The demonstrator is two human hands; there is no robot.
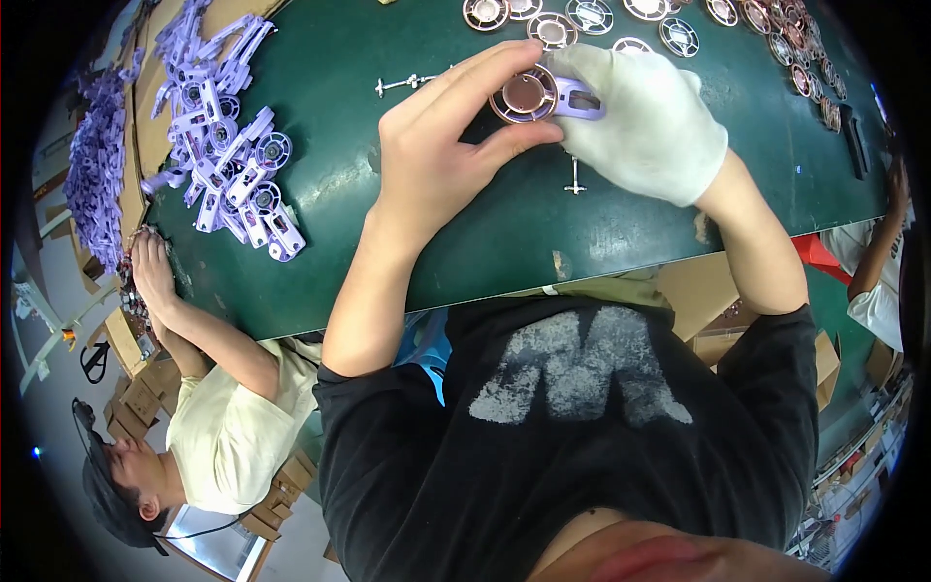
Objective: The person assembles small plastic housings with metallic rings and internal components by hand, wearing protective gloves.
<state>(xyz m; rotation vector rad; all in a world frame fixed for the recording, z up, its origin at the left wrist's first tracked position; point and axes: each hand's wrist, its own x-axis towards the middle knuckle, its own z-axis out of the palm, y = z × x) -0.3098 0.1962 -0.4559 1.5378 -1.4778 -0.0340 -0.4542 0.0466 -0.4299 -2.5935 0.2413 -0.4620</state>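
Over the green table (465, 242), my bare left hand (427, 145) grips a round copper-coloured spoked disc (525, 93) with a brown centre, thumb below and fingers above its rim. The disc lies against one end of a purple plastic part (580, 100) that has a slot in it. My right hand (650, 126), in a white glove, closes round the other side of this purple part; the glove hides some of its fingers. One small silver metal piece (575, 177) lies below the gloved hand, and another silver piece (412, 83) lies beyond my left hand.
Purple plastic parts (233, 165) are heaped at the left, with a larger purple pile (97, 184) past the table edge. Several spoked discs (679, 37) lie along the far side and far right. A co-worker's hand (152, 272) rests at the left edge; another person's arm (878, 233) shows at right.
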